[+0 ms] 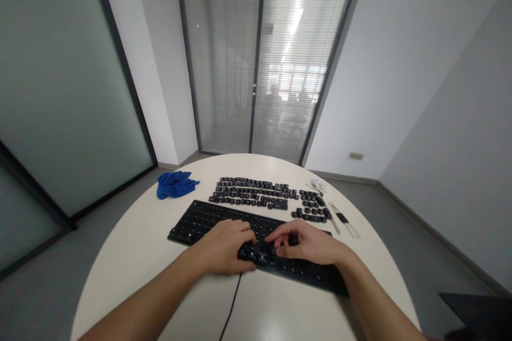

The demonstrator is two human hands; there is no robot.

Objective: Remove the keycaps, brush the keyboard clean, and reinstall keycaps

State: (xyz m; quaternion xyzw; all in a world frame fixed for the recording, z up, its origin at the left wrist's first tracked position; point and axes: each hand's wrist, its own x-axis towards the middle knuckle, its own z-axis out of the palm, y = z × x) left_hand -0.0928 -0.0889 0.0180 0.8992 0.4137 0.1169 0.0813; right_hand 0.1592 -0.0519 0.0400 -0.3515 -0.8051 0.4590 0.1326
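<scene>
A black keyboard lies slantwise on the round table, with many key positions bare of their caps. My left hand grips its near edge, thumb at the front and fingers bent over the top. Some keycaps sit on the board beside those fingers. Over the middle of the keyboard, my right hand has its thumb and fingers curled together at the surface; whatever they hold is too small to make out. Behind the keyboard, loose black keycaps lie in rows, with a smaller group to the right.
A blue cloth lies crumpled at the table's back left. On the right are a wire keycap puller, a slim brush-like tool and crumpled white tissue. A black cable runs toward me across the table.
</scene>
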